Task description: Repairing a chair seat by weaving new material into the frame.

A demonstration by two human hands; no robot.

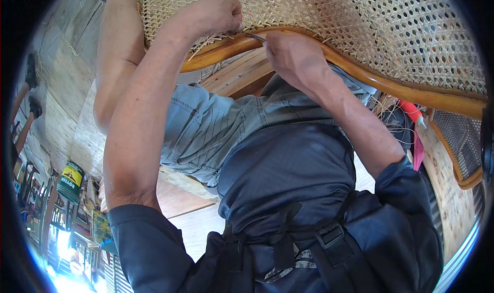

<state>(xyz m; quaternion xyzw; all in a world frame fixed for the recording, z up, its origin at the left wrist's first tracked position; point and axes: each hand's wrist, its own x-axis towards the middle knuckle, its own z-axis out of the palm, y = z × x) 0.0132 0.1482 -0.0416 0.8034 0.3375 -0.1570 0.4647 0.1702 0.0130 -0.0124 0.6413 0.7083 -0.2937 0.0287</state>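
A woven cane panel (360, 20) in a curved, varnished wooden frame (360, 76) lies across my lap. My left hand (218, 16) is closed just above the frame's edge, its fingertips pinched together at the weave; what they hold is too small to make out. From my right hand (297, 58), closed beside the frame, a thin dark metal tool (257, 37) sticks out toward the left fingertips. The fist hides its handle, so I cannot tell its exact kind. Loose cane ends stick out along the frame near both hands.
A green and yellow can (70, 182) stands at the left, with long-handled tools (34, 110) farther out. On the right are a red-handled tool (410, 110), a tangle of loose cane strands (383, 107) and a second framed cane piece (458, 143). My bare leg (121, 46) extends beside the panel.
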